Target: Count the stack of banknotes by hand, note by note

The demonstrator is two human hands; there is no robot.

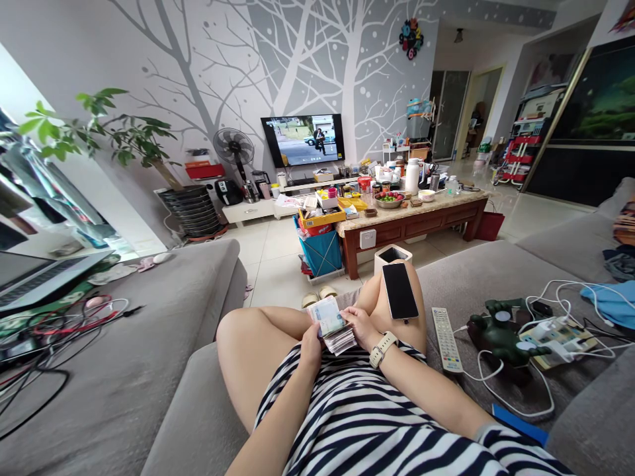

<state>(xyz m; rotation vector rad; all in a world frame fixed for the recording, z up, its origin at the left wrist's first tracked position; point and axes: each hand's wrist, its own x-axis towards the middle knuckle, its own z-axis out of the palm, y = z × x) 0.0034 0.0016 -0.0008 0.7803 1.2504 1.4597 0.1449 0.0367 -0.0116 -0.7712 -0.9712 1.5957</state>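
A stack of banknotes [341,341] is held low over my lap, its edges fanned toward me. My left hand [311,346] grips the stack from the left side, thumb along its edge. On the other side my right hand [361,326], with a pale watch [383,350] on the wrist, pinches the notes at their right edge. A bluish-white note [326,315] stands up at the far side of the stack, between both hands. A phone [399,291] with a dark screen lies on my right thigh, just beyond the right hand.
Right of me on the grey sofa are a remote control [447,340], a dark green figurine [501,334] and a power strip [563,340] with white cables. A laptop [47,281] and tangled cables lie left. Ahead stand a cluttered coffee table [411,228] and a bin [393,254].
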